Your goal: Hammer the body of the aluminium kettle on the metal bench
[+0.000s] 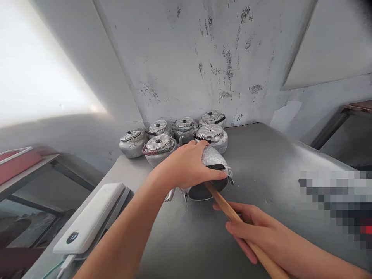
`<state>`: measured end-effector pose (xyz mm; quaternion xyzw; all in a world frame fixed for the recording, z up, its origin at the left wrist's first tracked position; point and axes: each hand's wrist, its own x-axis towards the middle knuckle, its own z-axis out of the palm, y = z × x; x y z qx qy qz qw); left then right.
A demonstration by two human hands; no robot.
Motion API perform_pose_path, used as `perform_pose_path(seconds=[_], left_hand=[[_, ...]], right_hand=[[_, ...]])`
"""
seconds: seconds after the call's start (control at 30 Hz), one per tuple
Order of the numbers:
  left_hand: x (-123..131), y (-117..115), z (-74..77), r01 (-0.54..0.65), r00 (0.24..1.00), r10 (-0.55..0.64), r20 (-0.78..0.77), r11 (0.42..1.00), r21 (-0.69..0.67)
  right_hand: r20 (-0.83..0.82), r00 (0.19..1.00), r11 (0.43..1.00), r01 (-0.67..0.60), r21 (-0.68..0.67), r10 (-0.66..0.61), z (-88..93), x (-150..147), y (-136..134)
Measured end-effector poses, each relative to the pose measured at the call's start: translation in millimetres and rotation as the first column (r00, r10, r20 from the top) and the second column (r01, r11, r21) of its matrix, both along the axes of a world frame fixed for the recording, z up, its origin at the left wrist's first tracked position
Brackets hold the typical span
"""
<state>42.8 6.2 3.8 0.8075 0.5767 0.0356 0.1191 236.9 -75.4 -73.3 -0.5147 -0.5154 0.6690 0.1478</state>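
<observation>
A silver metal kettle (pixel 213 155) lies tilted on the grey table, its dark open mouth facing me and its spout to the left. My left hand (pixel 188 164) is wrapped over the kettle's top side, with the thumb by its black handle (pixel 216 167). My right hand (pixel 250 228) is closed around a wooden stick (pixel 228 209). The stick's far end reaches into the kettle's mouth, where its tip is hidden.
Several lidded kettles (pixel 159 142) stand close together at the table's back, near the stained wall (pixel 186 58). A white power bank (pixel 93 217) with a cable lies at the left edge. A blurred patch (pixel 334 197) covers the right.
</observation>
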Motion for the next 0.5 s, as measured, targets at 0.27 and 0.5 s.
perform_pose_path(seconds=[0.27,0.5], left_hand=[[-2.2,0.1,-1.9,0.004,1.000,-0.004,0.003,1.000,0.007],[-2.1,0.3,-0.8,-0.004,1.000,0.004,0.007,1.000,-0.002]], right_hand=[[0.020,1.000,1.000,-0.008,0.016,0.008,1.2,-1.2,3.4],[0.013,1.000,1.000,0.004,-0.001,-0.004,0.6,-3.1,2.3]])
